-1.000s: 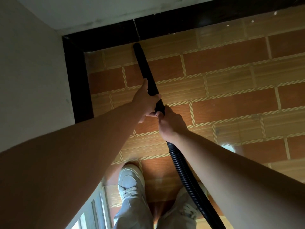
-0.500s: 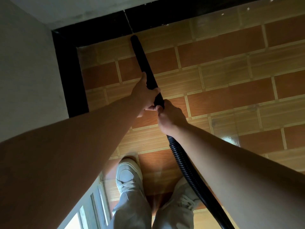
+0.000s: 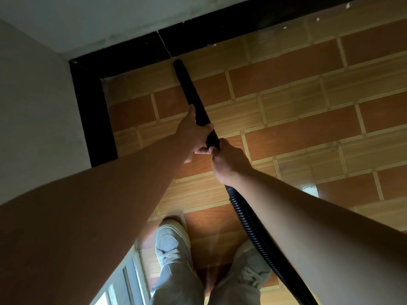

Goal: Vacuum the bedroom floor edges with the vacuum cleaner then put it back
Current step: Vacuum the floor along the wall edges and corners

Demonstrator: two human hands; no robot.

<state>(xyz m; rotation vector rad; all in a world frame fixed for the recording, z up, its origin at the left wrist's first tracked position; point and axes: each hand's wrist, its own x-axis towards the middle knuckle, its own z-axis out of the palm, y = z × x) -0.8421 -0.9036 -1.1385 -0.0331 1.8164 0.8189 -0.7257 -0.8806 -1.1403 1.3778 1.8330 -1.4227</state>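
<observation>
the vacuum wand [image 3: 191, 93] points down to the floor [image 3: 308, 119], its tip at the black skirting [image 3: 92, 111] near the corner. your left hand [image 3: 193, 133] wraps the wand, your right hand [image 3: 229, 161] grips it just behind, above the ribbed hose [image 3: 248, 227].

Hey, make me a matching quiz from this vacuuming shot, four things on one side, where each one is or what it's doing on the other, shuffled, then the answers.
Things
1. left hand
2. right hand
3. vacuum wand
4. ribbed hose

Places or states
A. tip down at the black skirting along the far wall
B. trails back past the light shoes
C. grips the wand's lower end, just above the hose
D. grips the wand higher up, nearer the tip

Pairs: 1-D, 2-C, 3-A, 4-B
</observation>
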